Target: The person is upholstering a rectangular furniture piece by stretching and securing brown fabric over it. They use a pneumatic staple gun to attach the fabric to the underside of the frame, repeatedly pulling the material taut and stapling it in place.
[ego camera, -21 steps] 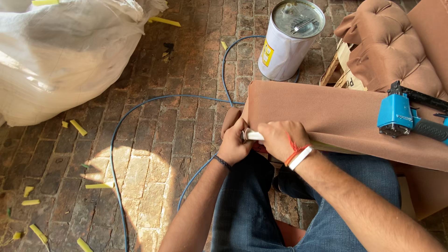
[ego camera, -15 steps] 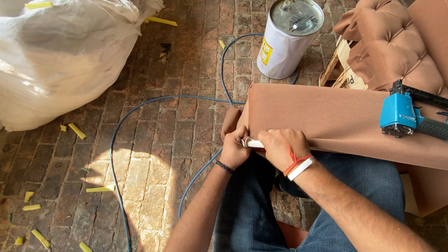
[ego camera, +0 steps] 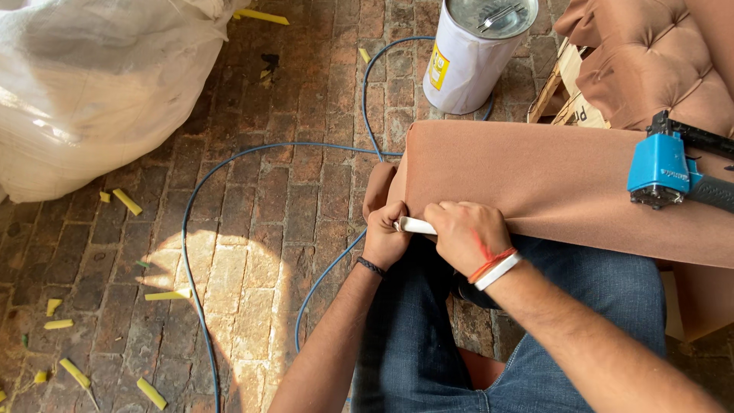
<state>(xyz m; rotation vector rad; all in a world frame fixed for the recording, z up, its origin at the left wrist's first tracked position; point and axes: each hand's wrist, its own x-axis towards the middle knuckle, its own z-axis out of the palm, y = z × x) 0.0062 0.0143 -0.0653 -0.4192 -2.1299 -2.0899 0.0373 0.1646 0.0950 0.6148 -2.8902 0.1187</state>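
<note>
brick floor (ego camera: 290,191) | blue hose (ego camera: 229,157), metal can (ego camera: 470,57), white sack (ego camera: 92,92), yellow foam scraps (ego camera: 126,201)

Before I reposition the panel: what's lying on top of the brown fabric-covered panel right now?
A blue pneumatic stapler rests on the brown fabric-covered panel at its right end. At the near left corner, the right hand and left hand grip a white tool. Its working end is hidden by the hands.
</note>
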